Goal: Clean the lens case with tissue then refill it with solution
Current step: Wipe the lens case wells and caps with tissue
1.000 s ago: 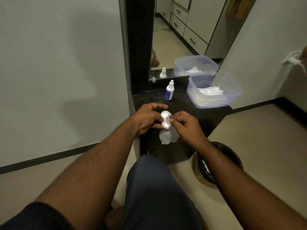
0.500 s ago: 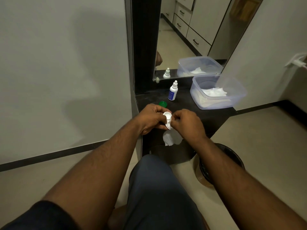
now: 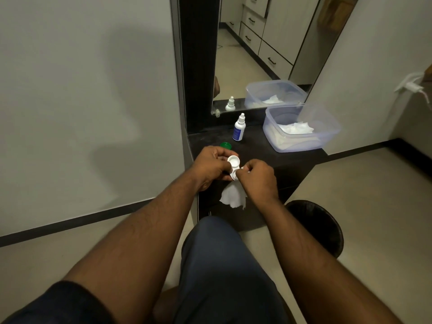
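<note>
Right-hand fingers [image 3: 243,171] pinch a tissue [image 3: 233,197] into the near well of the lens case [image 3: 233,165], gripped by the left hand [image 3: 211,166] above the table [image 3: 292,160]. A second ago the right hand sat lower; the far well now shows bare, suggesting wiping is nearly done. Behind stand a green cap [image 3: 225,145], a solution bottle [image 3: 239,128] with an unreadable blue label, and a tub [image 3: 301,129].

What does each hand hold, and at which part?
The left hand grips the lens case by its left side. The right hand pinches the tissue at its top.
</note>
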`<state>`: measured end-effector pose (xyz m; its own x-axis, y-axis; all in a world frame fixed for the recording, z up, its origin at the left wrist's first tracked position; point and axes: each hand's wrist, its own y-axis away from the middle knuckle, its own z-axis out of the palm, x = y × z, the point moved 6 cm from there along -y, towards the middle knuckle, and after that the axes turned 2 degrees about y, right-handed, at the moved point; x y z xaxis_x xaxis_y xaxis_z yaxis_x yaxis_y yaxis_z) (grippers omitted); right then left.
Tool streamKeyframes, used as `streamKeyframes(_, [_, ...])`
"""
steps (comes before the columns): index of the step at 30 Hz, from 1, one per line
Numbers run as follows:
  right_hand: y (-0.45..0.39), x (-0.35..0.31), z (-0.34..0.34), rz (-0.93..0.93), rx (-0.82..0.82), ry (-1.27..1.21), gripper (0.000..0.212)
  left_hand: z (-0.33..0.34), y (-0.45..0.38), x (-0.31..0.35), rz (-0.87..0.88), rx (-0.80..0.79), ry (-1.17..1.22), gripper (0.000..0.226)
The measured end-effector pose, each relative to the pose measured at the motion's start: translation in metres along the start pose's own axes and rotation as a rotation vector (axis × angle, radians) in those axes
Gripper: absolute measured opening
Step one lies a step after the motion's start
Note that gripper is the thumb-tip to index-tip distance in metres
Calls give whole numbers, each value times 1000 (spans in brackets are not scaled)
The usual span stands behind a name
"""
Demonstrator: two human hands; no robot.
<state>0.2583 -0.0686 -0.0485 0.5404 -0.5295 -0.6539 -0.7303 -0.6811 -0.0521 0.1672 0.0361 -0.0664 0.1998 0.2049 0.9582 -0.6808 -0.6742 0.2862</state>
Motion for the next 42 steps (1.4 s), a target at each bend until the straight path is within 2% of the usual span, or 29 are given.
streamKeyframes(3, [-5, -1, -2, -27, -12, -2, 8, 1, 0, 1, 15, -13, -1, 38])
streamKeyframes(8, [-9, -16, -7, -423, -106, 128, 11, 3, 0, 3, -40, -104, 22, 42])
streamKeyframes(10, [-10, -16, -7, -481, -136, 133, 13, 3, 1, 4, -32, -112, 14, 43])
streamKeyframes(13, [-10, -11, -1, -384, -81, 129, 14, 1, 4, 4, 25, -84, 4, 40])
streamKeyframes(16, [-8, -3, 3, -185, 20, 9, 9, 0, 9, 5, 85, -18, 27, 41])
streamKeyframes(19, [-10, 9, 5, 74, 13, -194, 10, -2, 11, 5, 113, 9, 70, 42])
streamKeyframes(21, [-12, 7, 4, 126, 5, -271, 7, -4, 10, 5, 123, -2, 96, 48])
streamKeyframes(22, [-13, 2, 1, 53, 16, -237, 5, -4, 10, 5, 119, -15, 115, 52])
streamKeyframes(24, [-14, -15, -6, -235, 10, -69, 4, -3, 8, 4, 107, -51, 153, 54])
streamKeyframes(26, [-16, -28, -7, -494, -80, 134, 9, -4, 7, 3, 111, -69, 165, 50])
streamKeyframes(29, [-21, -39, -6, -659, -178, 320, 15, -7, 4, 0, 126, -32, 190, 43])
streamKeyframes(31, [-26, -43, -7, -642, -141, 319, 14, -10, 4, 0, 138, 20, 245, 41])
streamKeyframes(34, [-34, -34, -9, -410, -10, 84, 7, -13, 6, 1, 178, 102, 258, 40])
streamKeyframes(38, [-39, -14, -2, -136, 17, -74, 8, -14, 5, -3, 211, 137, 202, 41])
streamKeyframes(40, [-38, -15, -3, -136, 19, -81, 7, -14, 5, -4, 206, 143, 202, 41])
streamKeyframes(42, [-34, -25, -5, -302, -9, 2, 6, -13, 4, -4, 195, 124, 206, 41])
